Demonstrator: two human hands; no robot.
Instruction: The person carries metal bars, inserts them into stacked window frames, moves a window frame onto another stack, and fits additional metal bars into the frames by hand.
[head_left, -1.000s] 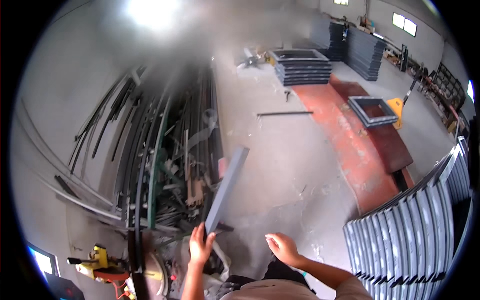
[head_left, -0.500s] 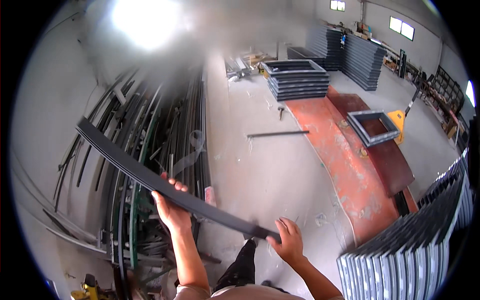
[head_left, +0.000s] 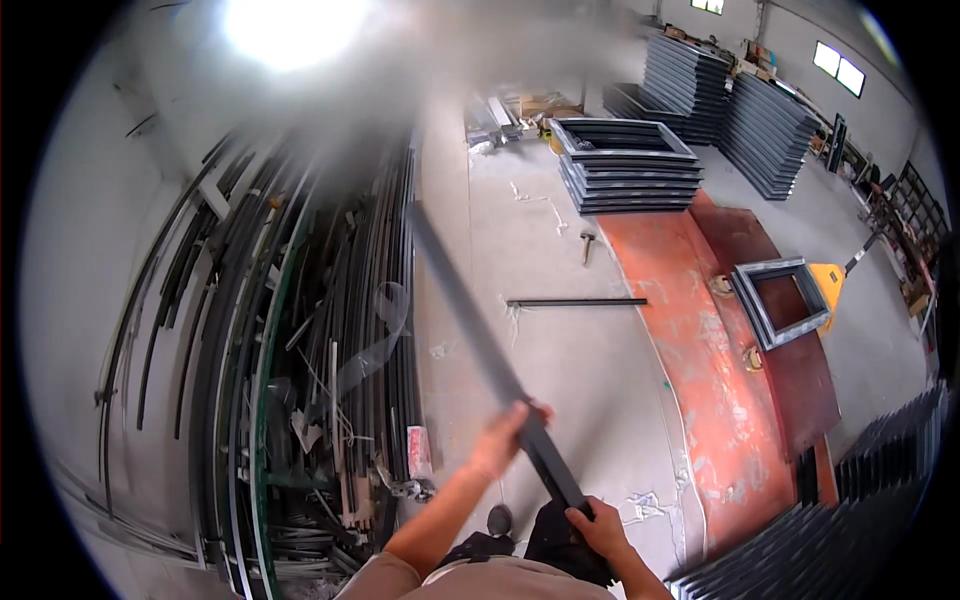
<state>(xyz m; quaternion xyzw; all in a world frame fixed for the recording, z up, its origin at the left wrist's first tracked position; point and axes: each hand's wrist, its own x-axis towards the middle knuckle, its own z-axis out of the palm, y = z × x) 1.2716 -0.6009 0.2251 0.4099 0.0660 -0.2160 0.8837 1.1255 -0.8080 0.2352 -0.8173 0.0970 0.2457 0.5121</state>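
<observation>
A long dark grey metal profile slants in front of me, its far end ahead and to the left, its near end by my legs. My left hand, slightly blurred, is closed around its lower half. At the near end my right hand grips it, thumb on top. Beyond the profile, a shorter dark bar lies across the concrete floor, with a hammer farther off.
Long profiles fill a green-framed rack on the left. Stacked grey frames stand ahead on red sheeting. One frame rests by a yellow pallet jack. More dark profiles are packed at lower right.
The profile has swung clockwise, its far end moving from over the rack to over the floor. My left hand moved right and nearer; my right hand has closed on the near end.
</observation>
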